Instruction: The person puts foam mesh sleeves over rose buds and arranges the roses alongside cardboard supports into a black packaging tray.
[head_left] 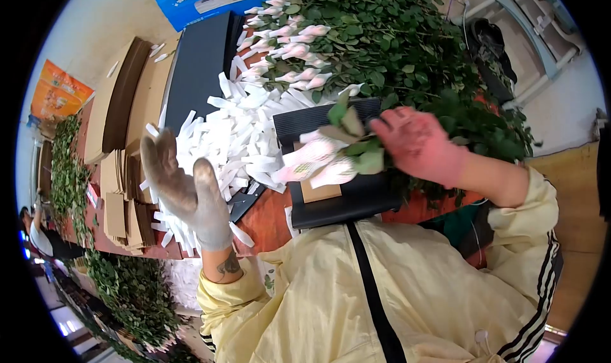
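My right hand, in a pink glove, is closed around the stems of a few roses. Their pale pink heads wear white netting sleeves and point left. Beneath them lies a black corrugated sheet with a brown cardboard piece on it. My left hand, in a dirty whitish glove, is raised with fingers apart and nothing in it. It hovers at the near left edge of a heap of white sleeves.
Many leafy rose stems with sleeved heads are piled at the back. Cardboard stacks and dark sheets stand left on the red table. A metal-framed chair is at the right; another person is far left.
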`<control>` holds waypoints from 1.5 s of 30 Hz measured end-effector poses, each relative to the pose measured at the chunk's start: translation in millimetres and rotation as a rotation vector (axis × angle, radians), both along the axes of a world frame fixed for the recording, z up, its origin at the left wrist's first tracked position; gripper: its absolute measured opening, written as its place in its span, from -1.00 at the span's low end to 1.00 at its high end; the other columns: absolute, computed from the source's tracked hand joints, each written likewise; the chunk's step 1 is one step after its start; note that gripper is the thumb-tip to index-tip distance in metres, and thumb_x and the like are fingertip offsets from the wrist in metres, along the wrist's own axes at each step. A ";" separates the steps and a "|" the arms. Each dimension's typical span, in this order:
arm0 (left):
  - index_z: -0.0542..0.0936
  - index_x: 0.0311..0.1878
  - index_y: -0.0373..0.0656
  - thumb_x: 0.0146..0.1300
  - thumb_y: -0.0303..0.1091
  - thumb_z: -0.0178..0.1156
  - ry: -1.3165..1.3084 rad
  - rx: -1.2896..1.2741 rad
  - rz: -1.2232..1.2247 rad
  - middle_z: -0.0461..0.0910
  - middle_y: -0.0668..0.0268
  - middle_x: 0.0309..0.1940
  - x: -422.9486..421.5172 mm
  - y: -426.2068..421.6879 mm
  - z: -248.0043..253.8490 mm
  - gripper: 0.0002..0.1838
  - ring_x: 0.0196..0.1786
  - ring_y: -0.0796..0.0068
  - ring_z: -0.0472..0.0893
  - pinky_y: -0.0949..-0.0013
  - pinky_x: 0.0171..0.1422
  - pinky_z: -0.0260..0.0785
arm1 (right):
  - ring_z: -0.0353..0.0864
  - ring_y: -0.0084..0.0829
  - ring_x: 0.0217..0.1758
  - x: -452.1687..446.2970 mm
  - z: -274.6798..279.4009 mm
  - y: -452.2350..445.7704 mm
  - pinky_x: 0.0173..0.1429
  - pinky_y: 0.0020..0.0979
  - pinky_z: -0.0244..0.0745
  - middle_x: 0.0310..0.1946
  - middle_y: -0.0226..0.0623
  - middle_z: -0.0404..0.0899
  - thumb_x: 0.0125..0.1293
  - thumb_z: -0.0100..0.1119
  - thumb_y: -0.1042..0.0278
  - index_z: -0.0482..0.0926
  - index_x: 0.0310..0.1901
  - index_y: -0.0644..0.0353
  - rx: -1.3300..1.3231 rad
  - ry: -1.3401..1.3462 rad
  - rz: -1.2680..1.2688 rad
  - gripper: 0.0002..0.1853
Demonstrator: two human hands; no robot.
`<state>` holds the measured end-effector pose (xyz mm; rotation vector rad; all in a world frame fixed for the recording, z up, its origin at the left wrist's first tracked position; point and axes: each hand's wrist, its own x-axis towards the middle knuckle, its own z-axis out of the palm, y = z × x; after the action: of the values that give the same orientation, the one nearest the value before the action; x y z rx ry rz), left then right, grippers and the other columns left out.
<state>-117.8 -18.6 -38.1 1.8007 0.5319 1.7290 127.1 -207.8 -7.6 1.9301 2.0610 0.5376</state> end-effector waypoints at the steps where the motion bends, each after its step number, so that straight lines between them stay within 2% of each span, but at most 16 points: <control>1: 0.17 0.32 -0.36 0.23 -0.20 0.22 0.032 -0.027 -0.023 0.41 0.06 0.09 -3.2 -3.5 -4.1 -0.29 0.14 0.26 0.43 0.24 0.26 0.23 | 0.41 -0.20 0.10 -4.2 -9.0 21.1 0.12 -0.25 0.36 0.06 -0.17 0.37 0.05 -0.09 0.30 0.37 0.15 0.19 -0.450 0.264 -0.278 -0.45; 2: 0.26 0.27 -0.37 0.22 -0.22 0.23 0.065 -0.057 -0.049 0.47 0.10 0.01 -8.2 -8.8 -8.8 -0.35 0.04 0.32 0.49 0.28 0.16 0.32 | 0.50 -0.27 -0.13 0.1 -43.5 16.0 -0.22 -0.30 0.48 -0.21 -0.23 0.44 0.16 -0.04 0.32 0.39 0.04 0.14 -0.222 0.181 -0.068 -0.63; 3: 0.42 0.15 -0.33 0.18 -0.32 0.23 0.175 -0.146 -0.111 0.56 0.20 -0.23 -12.5 -14.5 -12.2 -0.51 -0.18 0.41 0.54 0.32 -0.08 0.39 | 0.48 -0.20 -0.07 -4.8 -61.4 16.1 -0.13 -0.27 0.46 -0.14 -0.15 0.42 0.12 0.02 0.26 0.36 0.11 0.18 -0.246 0.215 -0.114 -0.53; 5: 0.52 0.03 -0.25 0.02 -0.41 0.27 0.537 -0.078 -0.349 0.60 0.18 -0.38 -6.7 -18.6 -21.5 -0.56 -0.28 0.33 0.58 0.33 -0.14 0.41 | 0.40 -0.03 0.08 -7.1 -98.6 11.4 0.10 -0.20 0.37 0.04 0.02 0.35 0.06 0.12 0.12 0.26 0.23 0.26 -0.286 0.283 -0.160 -0.31; 7: 0.54 0.02 -0.18 -0.01 -0.29 0.31 0.800 0.060 -0.400 0.59 0.17 -0.17 9.2 -26.7 -41.2 -0.53 -0.12 0.19 0.57 0.22 0.05 0.38 | 0.23 0.12 0.30 -6.7 -103.8 2.8 0.38 -0.16 0.14 0.27 0.19 0.16 0.03 0.21 -0.07 0.14 0.32 0.31 -0.413 0.443 -0.257 -0.10; 10: 0.57 0.01 -0.18 0.00 -0.34 0.28 1.038 -0.080 -0.540 0.54 0.13 -0.02 19.4 -33.9 -71.2 -0.57 0.06 0.14 0.50 0.18 0.14 0.35 | 0.18 0.04 0.36 5.0 -44.3 1.9 0.40 -0.19 0.13 0.32 0.19 0.10 0.05 0.23 -0.08 0.13 0.34 0.25 -0.435 0.613 -0.233 -0.11; 12: 0.57 0.01 -0.17 0.00 -0.34 0.27 1.038 -0.045 -0.538 0.54 0.13 -0.02 25.9 -23.8 -90.8 -0.57 0.06 0.13 0.50 0.18 0.15 0.35 | 0.29 -0.12 0.30 8.2 -26.0 -6.5 0.35 -0.22 0.19 0.25 0.03 0.26 0.06 0.23 -0.01 0.26 0.27 0.19 -0.299 0.557 -0.179 -0.23; 15: 0.58 -0.01 -0.17 -0.01 -0.34 0.27 1.009 0.010 -0.586 0.54 0.14 -0.01 37.9 -12.8 -97.3 -0.58 0.06 0.12 0.50 0.18 0.15 0.34 | 0.56 -0.25 -0.07 9.6 -23.1 -3.9 0.01 -0.27 0.44 -0.17 -0.25 0.55 0.10 0.17 0.12 0.49 -0.01 0.17 -0.216 0.767 0.043 -0.55; 20: 0.62 -0.01 -0.02 -0.04 -0.30 0.27 0.978 0.231 -0.526 0.55 0.18 -0.10 41.0 -7.4 -103.0 -0.58 -0.02 0.16 0.52 0.13 0.06 0.34 | 0.58 -0.27 -0.16 -5.1 -88.3 -11.3 -0.11 -0.28 0.46 -0.24 -0.23 0.55 0.11 0.16 0.12 0.47 0.01 0.14 -0.290 0.698 0.155 -0.56; 24: 0.62 -0.09 -0.10 -0.05 -0.31 0.28 1.064 0.070 -0.310 0.52 0.25 -0.12 38.8 -21.9 -96.8 -0.63 -0.11 0.19 0.50 0.21 -0.04 0.36 | 0.59 -0.34 -0.22 -11.8 -94.9 3.7 -0.25 -0.32 0.43 -0.30 -0.26 0.54 0.14 0.10 0.10 0.50 -0.04 0.07 -0.128 0.544 0.294 -0.63; 26: 0.62 -0.11 -0.13 -0.04 -0.30 0.30 1.036 0.037 -0.278 0.50 0.27 -0.30 27.7 -26.0 -95.6 -0.65 -0.21 0.24 0.50 0.23 -0.11 0.35 | 0.57 -0.31 -0.27 -24.2 -78.7 22.6 -0.30 -0.27 0.43 -0.21 -0.27 0.50 0.13 0.12 0.11 0.51 -0.05 0.05 -0.614 0.461 0.071 -0.64; 27: 0.61 -0.13 -0.11 -0.03 -0.28 0.30 1.032 -0.057 -0.328 0.51 0.27 -0.35 17.7 -25.2 -98.6 -0.66 -0.25 0.23 0.52 0.22 -0.14 0.36 | 0.58 -0.30 -0.33 -27.7 -76.1 25.4 -0.39 -0.28 0.42 -0.31 -0.29 0.50 0.15 0.09 0.16 0.54 -0.15 0.07 -0.615 0.485 0.099 -0.72; 30: 0.60 -0.12 -0.14 0.00 -0.24 0.32 1.067 -0.227 -0.461 0.53 0.24 -0.40 -3.5 -18.6 -114.0 -0.65 -0.29 0.20 0.54 0.21 -0.16 0.38 | 0.57 -0.35 -0.30 -30.0 -81.9 17.8 -0.26 -0.31 0.45 -0.32 -0.35 0.51 0.16 0.07 0.13 0.54 -0.13 0.01 -0.498 0.412 0.147 -0.72; 37: 0.60 -0.16 -0.15 0.06 -0.27 0.25 1.031 -0.082 -0.620 0.57 0.21 -0.34 -1.8 -9.6 -113.3 -0.72 -0.22 0.14 0.54 0.20 -0.14 0.38 | 0.53 -0.40 -0.09 -30.6 -88.0 7.4 0.08 -0.27 0.31 -0.10 -0.36 0.57 0.15 0.08 0.00 0.52 -0.01 0.00 0.057 0.551 0.385 -0.58; 41: 0.59 -0.16 -0.16 0.09 -0.25 0.24 1.028 -0.094 -0.655 0.57 0.21 -0.34 2.5 -4.6 -115.5 -0.73 -0.22 0.14 0.55 0.20 -0.14 0.38 | 0.57 -0.31 -0.28 -34.4 -90.5 21.3 -0.31 -0.29 0.40 -0.37 -0.33 0.53 0.05 0.15 0.24 0.51 -0.10 0.16 -0.326 0.581 0.191 -0.65; 45: 0.59 -0.14 -0.18 0.12 -0.22 0.23 1.041 -0.111 -0.590 0.58 0.18 -0.33 -1.7 -10.4 -123.4 -0.71 -0.22 0.12 0.55 0.18 -0.13 0.39 | 0.57 -0.31 -0.30 -28.1 -107.3 11.3 -0.33 -0.34 0.39 -0.38 -0.29 0.52 0.07 0.16 0.22 0.49 -0.06 0.15 -0.106 0.578 0.375 -0.62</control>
<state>-119.5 -29.0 -161.6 2.3611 0.3952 0.2916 99.0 -196.5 -114.9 1.7853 2.7657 -0.0887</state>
